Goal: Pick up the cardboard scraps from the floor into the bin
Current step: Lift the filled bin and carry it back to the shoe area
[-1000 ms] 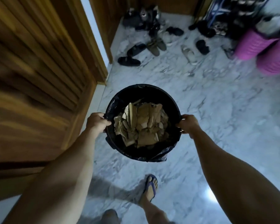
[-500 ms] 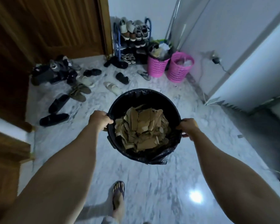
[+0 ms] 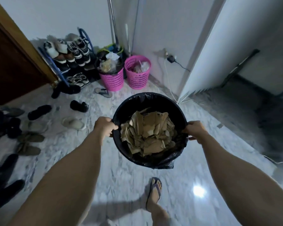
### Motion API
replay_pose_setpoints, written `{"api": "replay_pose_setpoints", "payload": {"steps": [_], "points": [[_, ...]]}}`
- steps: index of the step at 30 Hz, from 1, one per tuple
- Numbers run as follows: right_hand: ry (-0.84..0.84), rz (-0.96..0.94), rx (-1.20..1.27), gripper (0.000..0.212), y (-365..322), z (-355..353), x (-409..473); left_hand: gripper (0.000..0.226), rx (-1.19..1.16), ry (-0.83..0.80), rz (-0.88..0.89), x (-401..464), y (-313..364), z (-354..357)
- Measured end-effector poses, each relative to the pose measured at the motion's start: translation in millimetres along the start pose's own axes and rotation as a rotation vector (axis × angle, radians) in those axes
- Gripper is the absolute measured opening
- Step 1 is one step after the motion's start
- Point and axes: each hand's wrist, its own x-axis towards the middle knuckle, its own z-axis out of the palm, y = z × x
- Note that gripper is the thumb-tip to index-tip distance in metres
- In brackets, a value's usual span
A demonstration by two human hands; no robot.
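Observation:
A round bin [image 3: 147,100] lined with a black plastic bag hangs in the air in front of me, above the marble floor. Inside it lies a heap of brown cardboard scraps [image 3: 147,132]. My left hand [image 3: 104,127] grips the bin's left rim, fingers curled over the edge. My right hand [image 3: 195,130] grips the right rim in the same way. No loose cardboard shows on the floor around me.
Two pink mesh baskets [image 3: 112,80] [image 3: 137,77] full of bags stand by the far wall beside a shoe rack [image 3: 70,62]. Several shoes and sandals [image 3: 39,110] lie scattered on the left floor. A white wall corner [image 3: 199,66] juts out on the right. My sandalled foot [image 3: 154,191] is below the bin.
The view has swung right: the wooden door slid off to the left and the pink baskets and white wall came closer. Both hands keep their hold on the bin.

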Motion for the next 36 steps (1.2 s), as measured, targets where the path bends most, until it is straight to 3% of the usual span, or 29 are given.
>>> {"api": "replay_pose_setpoints", "payload": {"steps": [8,12,16,20,27,36], "points": [[-0.016,0.059,-0.044,0.019,-63.6,-77.8,158.0,0.017,0.022,-0.037,-0.044,116.3,138.5,79.3],[-0.029,0.078,-0.047,0.016,-104.0,-95.2,263.0,0.049,-0.021,-0.07,-0.076,202.7,194.6,111.2],[-0.028,0.115,-0.05,0.018,-126.5,-90.0,380.9,0.039,-0.044,-0.063,-0.129,299.7,232.8,155.1],[-0.062,0.168,-0.05,0.03,-124.3,-65.6,499.3,0.024,-0.027,-0.064,-0.176,400.8,242.3,204.3],[-0.093,0.176,-0.124,0.022,-81.1,-2.8,719.2,0.029,0.017,-0.083,-0.257,598.7,207.4,308.4],[-0.12,0.167,-0.159,0.032,-40.4,30.5,833.9,0.028,0.076,-0.074,-0.215,701.8,168.1,371.2]]}}
